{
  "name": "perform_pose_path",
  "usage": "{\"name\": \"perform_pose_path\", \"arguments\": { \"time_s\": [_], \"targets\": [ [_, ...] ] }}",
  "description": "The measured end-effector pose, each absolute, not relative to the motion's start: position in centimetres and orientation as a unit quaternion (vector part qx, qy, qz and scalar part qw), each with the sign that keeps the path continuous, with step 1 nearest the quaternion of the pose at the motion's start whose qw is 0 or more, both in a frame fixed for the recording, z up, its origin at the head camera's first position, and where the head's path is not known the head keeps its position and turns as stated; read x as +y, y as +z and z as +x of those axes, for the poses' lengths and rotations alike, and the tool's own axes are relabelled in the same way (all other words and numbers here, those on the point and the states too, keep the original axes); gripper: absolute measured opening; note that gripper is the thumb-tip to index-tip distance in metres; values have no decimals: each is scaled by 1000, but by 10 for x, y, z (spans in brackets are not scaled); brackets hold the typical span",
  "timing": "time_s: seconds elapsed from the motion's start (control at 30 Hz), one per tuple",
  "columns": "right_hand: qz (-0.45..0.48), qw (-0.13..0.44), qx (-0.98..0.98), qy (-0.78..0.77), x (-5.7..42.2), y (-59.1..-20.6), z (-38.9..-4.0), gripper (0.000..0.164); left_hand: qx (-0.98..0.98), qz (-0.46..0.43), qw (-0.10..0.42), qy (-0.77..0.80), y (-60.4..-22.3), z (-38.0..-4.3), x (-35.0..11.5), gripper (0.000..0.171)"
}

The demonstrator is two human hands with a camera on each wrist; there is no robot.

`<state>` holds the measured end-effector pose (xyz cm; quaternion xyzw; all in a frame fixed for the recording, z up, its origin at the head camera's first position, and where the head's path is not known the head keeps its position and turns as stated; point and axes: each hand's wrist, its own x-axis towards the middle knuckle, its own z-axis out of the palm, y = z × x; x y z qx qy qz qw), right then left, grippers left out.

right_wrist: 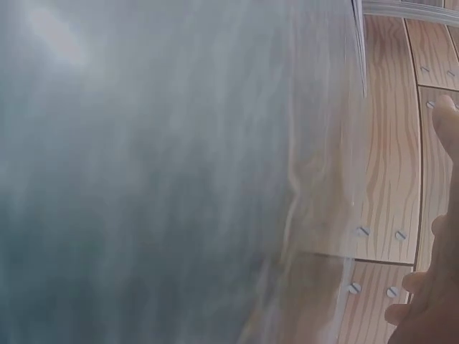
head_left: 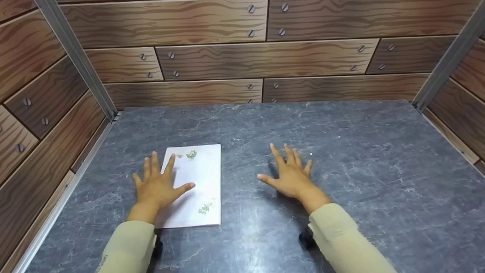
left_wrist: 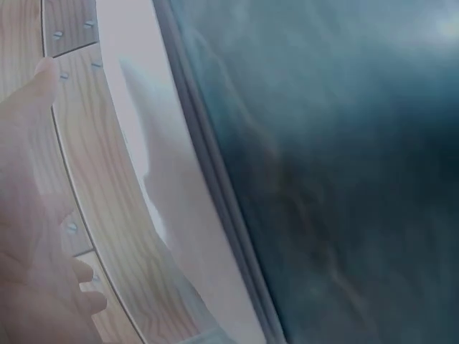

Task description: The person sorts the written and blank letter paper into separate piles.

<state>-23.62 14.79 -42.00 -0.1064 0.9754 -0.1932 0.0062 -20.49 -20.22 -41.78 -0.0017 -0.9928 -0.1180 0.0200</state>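
Note:
A white pad or booklet [head_left: 202,178] with small green plant prints lies flat on the left part of the table; whether it is a notebook I cannot tell. My left hand [head_left: 156,189] is over its left side, fingers spread and straight, holding nothing. In the left wrist view the pad's edge [left_wrist: 204,154] appears as a thin stack of layers, with the hand [left_wrist: 36,236] at the left. Over the bare tabletop to the pad's right is my right hand [head_left: 291,180], its fingers spread and nothing in them. The right wrist view has part of that hand [right_wrist: 437,279] at its right border.
The dark grey marbled table [head_left: 360,189] runs back to a wall [head_left: 212,60] printed with wood planks and screws. Grey metal posts [head_left: 75,57] stand at the back corners. More plank-patterned panels [head_left: 34,159] line the sides.

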Motion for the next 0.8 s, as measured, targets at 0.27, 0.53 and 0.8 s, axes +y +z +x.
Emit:
{"name": "perform_pose_path", "arguments": {
  "time_s": [0.27, 0.53, 0.8],
  "targets": [
    [-110, 17, 971, -212, 135, -421, -234, 97, -993, -2, 16, -113, -417, -201, -219, 106],
    [-110, 31, 963, -245, 123, -424, -232, 99, -992, 1, 16, -125, -418, -198, -233, 108],
    [-115, 37, 957, -263, 111, -428, -228, 101, -992, 2, 11, -125, -419, -198, -244, 108]
  ]
}}
